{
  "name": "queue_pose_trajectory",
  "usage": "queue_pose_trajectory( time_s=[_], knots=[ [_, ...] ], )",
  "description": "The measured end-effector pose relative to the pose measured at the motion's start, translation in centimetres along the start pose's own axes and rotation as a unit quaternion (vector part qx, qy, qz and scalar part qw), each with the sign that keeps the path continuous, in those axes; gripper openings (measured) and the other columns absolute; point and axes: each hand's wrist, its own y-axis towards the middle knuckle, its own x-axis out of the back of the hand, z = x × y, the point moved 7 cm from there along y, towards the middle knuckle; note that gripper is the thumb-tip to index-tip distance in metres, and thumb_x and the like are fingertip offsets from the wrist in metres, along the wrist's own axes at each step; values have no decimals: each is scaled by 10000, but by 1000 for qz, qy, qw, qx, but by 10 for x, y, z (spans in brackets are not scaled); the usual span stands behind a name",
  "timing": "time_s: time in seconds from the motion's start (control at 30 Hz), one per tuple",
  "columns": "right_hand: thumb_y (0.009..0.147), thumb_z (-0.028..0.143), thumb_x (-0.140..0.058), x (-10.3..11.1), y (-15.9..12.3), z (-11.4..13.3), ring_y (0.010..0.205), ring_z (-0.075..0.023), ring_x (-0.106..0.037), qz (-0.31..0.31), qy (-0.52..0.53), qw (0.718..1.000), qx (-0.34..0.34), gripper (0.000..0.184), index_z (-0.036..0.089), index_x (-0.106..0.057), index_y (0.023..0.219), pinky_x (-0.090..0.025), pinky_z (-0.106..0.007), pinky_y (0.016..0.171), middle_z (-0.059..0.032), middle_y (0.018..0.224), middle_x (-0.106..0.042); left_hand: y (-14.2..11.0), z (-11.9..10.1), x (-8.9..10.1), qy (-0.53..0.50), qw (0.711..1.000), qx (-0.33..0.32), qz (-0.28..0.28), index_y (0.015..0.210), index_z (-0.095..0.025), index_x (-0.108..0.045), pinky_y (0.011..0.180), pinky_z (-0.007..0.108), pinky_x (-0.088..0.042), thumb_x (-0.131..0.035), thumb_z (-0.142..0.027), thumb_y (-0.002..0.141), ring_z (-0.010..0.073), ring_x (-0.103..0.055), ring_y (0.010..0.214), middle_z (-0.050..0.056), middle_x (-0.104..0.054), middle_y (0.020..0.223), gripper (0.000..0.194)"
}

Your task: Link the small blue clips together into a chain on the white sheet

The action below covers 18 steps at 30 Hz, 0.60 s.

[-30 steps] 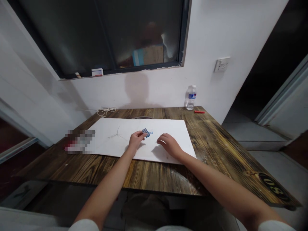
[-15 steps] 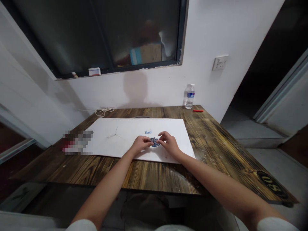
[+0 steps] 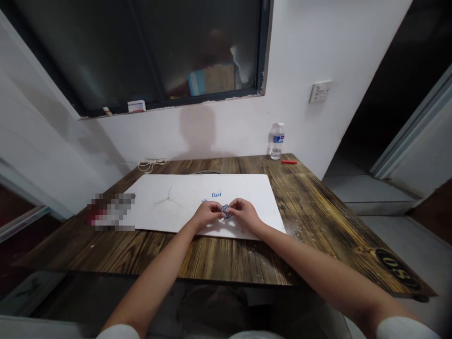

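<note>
Between both hands is a small blue piece with a lattice-like outline (image 3: 225, 211), partly covered by fingers. My left hand (image 3: 205, 214) pinches its left side with thumb and fingers. From the other side, the thumb and fingertips of my right hand (image 3: 245, 213) close on it too. Both hands are just over the right part of a white board (image 3: 187, 186). Beyond them on the board lies a blue comb-shaped piece (image 3: 216, 194). Another blue piece (image 3: 204, 200) shows just behind my left hand, mostly hidden.
The board rests on a dark wooden table (image 3: 303, 226). At its back stand a water bottle (image 3: 277, 142) and a red stick-like item (image 3: 289, 162). A pale cord (image 3: 151, 163) is coiled at the back left. Thin dark lines (image 3: 168, 197) mark the board; a blurred patch covers its left end.
My right hand has moved in closer to my left, its raised fingers now closed down. The blue piece has turned and shows a narrower shape. The view has shifted slightly.
</note>
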Motion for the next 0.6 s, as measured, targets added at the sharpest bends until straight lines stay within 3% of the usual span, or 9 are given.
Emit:
queue_pose_trajectory(
  time_s=[0.2, 0.37, 0.6],
  knots=[
    [521, 441, -799, -8, -6, 0, 533, -118, -526, 18, 66, 996, -60, 406, 180, -494, 579, -372, -234, 516, 25, 559, -587, -2, -5, -3, 11, 1000, -16, 13, 652, -126, -648, 532, 212, -378, -789, -388, 594, 113, -529, 560, 2, -602, 587, 303],
    [497, 437, -815, -11, -10, 6, 558, -122, -525, 29, 81, 994, -60, 438, 189, -458, 554, -381, -239, 543, 33, 562, -573, -3, -10, -4, 14, 999, -26, 14, 610, -135, -619, 534, 216, -385, -774, -397, 620, 112, -529, 553, 1, -593, 568, 305],
    [678, 458, -708, 3, -5, 22, 608, -122, -524, 2, 52, 999, 2, 307, 163, -625, 682, -404, -252, 608, 6, 616, -596, -1, -9, 10, -44, 996, -23, -78, 643, -140, -620, 529, 234, -408, -794, -389, 586, 116, -534, 520, 13, -611, 575, 310]
  ],
)
